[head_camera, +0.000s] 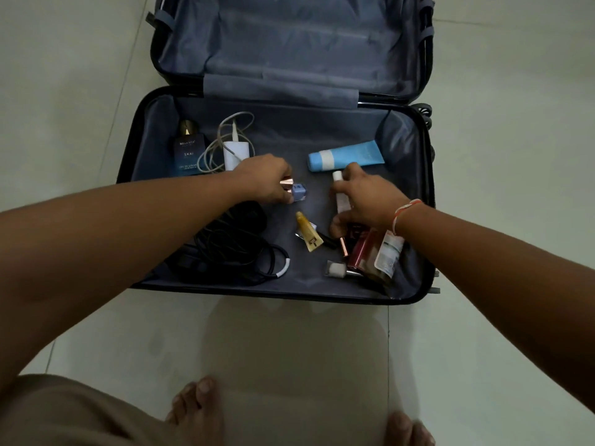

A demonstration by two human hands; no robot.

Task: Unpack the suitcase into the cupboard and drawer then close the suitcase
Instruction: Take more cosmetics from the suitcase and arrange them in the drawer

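A dark suitcase (128,149) lies open on the floor, its grey-lined lid folded back. My left hand (262,180) grips a small blue bottle with a rose-gold cap (294,188) over the middle of the case. My right hand (363,197) holds a slim white tube (339,196) just right of it. Around them lie a light blue tube (346,156), a dark perfume box (190,152), a white charger with cable (235,152), a black coiled cable (235,249), a yellow sachet (309,231) and several cosmetics (376,252).
Pale floor tiles (80,75) surround the suitcase on all sides. My bare feet (196,410) stand on the tiles just in front of the case's near edge. No cupboard or drawer is in view.
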